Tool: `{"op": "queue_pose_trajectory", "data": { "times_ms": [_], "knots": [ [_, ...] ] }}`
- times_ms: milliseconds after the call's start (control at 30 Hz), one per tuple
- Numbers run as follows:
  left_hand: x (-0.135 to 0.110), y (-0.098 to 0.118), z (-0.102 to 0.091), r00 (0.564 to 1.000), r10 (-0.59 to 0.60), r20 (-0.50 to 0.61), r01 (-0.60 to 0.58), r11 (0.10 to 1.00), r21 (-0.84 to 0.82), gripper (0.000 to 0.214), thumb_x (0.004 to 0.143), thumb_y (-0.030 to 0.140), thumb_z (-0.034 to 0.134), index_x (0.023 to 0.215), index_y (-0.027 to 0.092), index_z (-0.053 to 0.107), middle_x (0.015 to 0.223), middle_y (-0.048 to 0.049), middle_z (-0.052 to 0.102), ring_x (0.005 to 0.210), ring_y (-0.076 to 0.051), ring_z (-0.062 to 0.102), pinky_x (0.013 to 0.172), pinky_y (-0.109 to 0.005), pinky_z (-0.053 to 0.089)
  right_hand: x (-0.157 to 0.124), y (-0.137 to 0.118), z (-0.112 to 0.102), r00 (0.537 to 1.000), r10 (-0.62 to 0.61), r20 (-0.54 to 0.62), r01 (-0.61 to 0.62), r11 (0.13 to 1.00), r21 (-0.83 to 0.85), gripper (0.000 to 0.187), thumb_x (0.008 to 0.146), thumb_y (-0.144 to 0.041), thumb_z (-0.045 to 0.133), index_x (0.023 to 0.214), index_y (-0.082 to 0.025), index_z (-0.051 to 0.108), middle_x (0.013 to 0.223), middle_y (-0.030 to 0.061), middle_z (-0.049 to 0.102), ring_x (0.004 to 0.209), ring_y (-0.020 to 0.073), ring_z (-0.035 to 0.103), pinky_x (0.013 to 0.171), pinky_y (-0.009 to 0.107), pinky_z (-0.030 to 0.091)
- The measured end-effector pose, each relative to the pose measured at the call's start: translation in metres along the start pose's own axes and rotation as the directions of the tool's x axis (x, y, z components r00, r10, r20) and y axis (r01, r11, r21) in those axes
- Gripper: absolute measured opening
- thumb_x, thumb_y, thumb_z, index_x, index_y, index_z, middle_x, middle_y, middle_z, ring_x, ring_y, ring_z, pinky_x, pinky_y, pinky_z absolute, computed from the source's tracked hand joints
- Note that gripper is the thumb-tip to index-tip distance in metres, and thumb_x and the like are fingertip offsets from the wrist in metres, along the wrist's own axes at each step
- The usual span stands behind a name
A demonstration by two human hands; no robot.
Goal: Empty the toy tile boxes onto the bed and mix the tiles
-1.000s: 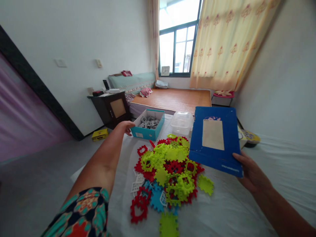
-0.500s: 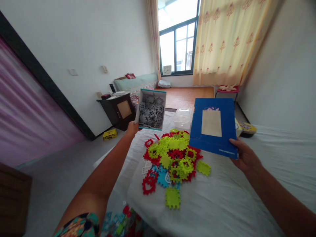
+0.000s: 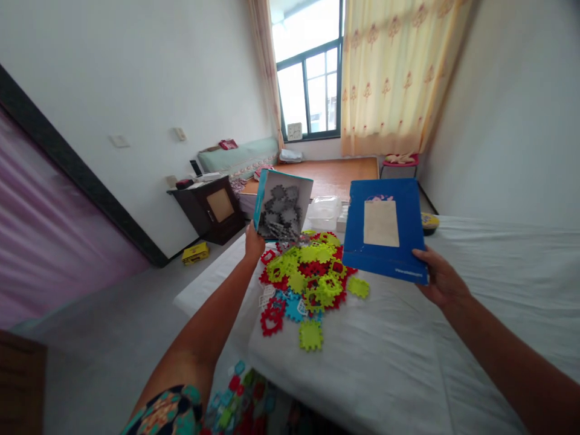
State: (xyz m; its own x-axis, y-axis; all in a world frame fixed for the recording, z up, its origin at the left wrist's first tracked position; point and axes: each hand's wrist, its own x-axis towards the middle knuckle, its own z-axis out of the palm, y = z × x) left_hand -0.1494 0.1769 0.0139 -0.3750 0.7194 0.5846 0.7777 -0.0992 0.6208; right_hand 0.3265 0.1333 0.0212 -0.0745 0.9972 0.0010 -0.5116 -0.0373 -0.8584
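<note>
My left hand (image 3: 254, 243) grips a teal cardboard box (image 3: 281, 205) by its lower corner and holds it tipped on edge above the bed, its open side toward me and white toothed tiles packed inside. My right hand (image 3: 438, 279) holds a flat blue box lid (image 3: 384, 229) by its near right corner, raised over the bed. Between the two lies a heap of red, lime green and blue toothed plastic tiles (image 3: 309, 275) on the white sheet (image 3: 408, 350).
A clear plastic tub (image 3: 323, 210) stands behind the heap. More coloured tiles (image 3: 240, 399) lie on the floor by the bed's near corner. A dark bedside cabinet (image 3: 209, 206), a yellow box (image 3: 196, 252) on the floor and a second bed (image 3: 335, 172) stand farther back.
My left hand took hold of the teal box on the bed, lifted it and tipped it onto its side over the heap. The blue lid stayed raised in my right hand.
</note>
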Motion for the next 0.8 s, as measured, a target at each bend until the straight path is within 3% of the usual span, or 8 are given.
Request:
{"op": "queue_pose_trajectory", "data": {
  "times_ms": [100, 300, 567, 800],
  "knots": [
    [-0.006, -0.001, 0.002, 0.996, 0.0, -0.089, -0.002, 1.0, -0.023, 0.066, 0.075, 0.004, 0.044, 0.14, 0.013, 0.037, 0.14, -0.0179, 0.045, 0.137, -0.028, 0.035, 0.116, -0.047, 0.026, -0.005, 0.006, -0.007, 1.0, 0.009, -0.019, -0.009, 1.0, -0.005, 0.04, 0.069, -0.022, 0.07, 0.109, -0.024, 0.065, 0.1, 0.0029, 0.074, 0.09, 0.0278, 0.071, 0.074, 0.038, 0.063],
    [-0.013, 0.009, 0.009, 0.985, 0.086, -0.147, -0.091, 0.996, -0.025, 0.07, 0.078, 0.002, 0.042, 0.145, 0.016, 0.03, 0.147, -0.0143, 0.037, 0.142, -0.024, 0.028, 0.119, -0.041, 0.023, -0.004, 0.014, -0.018, 0.999, 0.023, -0.021, -0.023, 1.0, 0.007, 0.044, 0.068, -0.021, 0.071, 0.111, -0.023, 0.063, 0.1, 0.0032, 0.074, 0.088, 0.027, 0.071, 0.073, 0.037, 0.063],
    [-0.012, 0.037, 0.008, 0.962, 0.216, -0.167, -0.22, 0.975, -0.01, 0.074, 0.076, -0.002, 0.037, 0.148, 0.013, 0.024, 0.152, -0.0151, 0.027, 0.144, -0.022, 0.022, 0.12, -0.038, 0.019, -0.003, 0.015, -0.022, 0.999, 0.016, -0.028, -0.016, 1.0, 0.0, 0.041, 0.067, -0.021, 0.071, 0.107, -0.023, 0.064, 0.098, 0.0032, 0.075, 0.087, 0.0264, 0.072, 0.072, 0.035, 0.063],
    [-0.018, 0.058, 0.011, 0.96, 0.229, -0.161, -0.232, 0.973, 0.0, 0.08, 0.074, -0.005, 0.036, 0.15, 0.018, 0.021, 0.154, -0.0106, 0.026, 0.145, -0.022, 0.021, 0.121, -0.04, 0.02, -0.002, 0.02, -0.024, 0.999, 0.033, -0.018, -0.033, 0.999, 0.012, 0.039, 0.067, -0.021, 0.072, 0.105, -0.022, 0.064, 0.096, 0.004, 0.075, 0.081, 0.0258, 0.072, 0.068, 0.036, 0.063]
  ]
}}
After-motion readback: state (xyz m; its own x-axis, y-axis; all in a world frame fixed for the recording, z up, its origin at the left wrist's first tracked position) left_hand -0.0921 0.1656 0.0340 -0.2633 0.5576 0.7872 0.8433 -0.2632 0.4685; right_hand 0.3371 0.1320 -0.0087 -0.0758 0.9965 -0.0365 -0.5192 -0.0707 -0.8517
